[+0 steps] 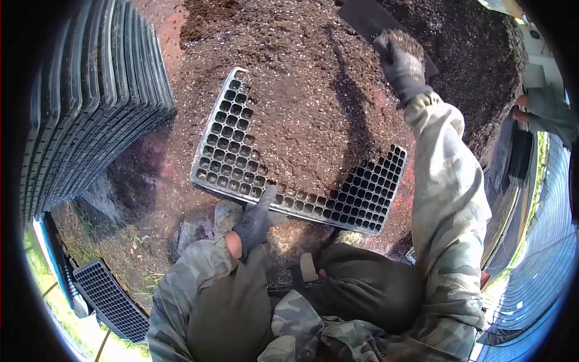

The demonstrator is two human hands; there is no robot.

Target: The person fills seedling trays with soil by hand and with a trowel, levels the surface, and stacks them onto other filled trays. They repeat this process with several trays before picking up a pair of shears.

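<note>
A black seedling tray (225, 158) lies before me, its middle and far side buried under loose brown potting soil (301, 120). Bare cells show along its left side, near edge and right corner. My left hand (256, 216), in a grey glove, grips the tray's near rim with one finger over the top; its other fingers are mostly hidden. Beyond the tray on the right, my gloved right hand (403, 65) is closed around a dark flat board (371, 21). The board rests at the edge of the darker soil heap, and soil clings to the glove.
A tall stack of seedling trays (102, 90) stands at the left. Another tray (111, 298) lies on the ground at lower left. The dark soil heap (464, 54) rises at upper right. Another person's arm (546, 111) shows at the far right, near more stacked trays (520, 157).
</note>
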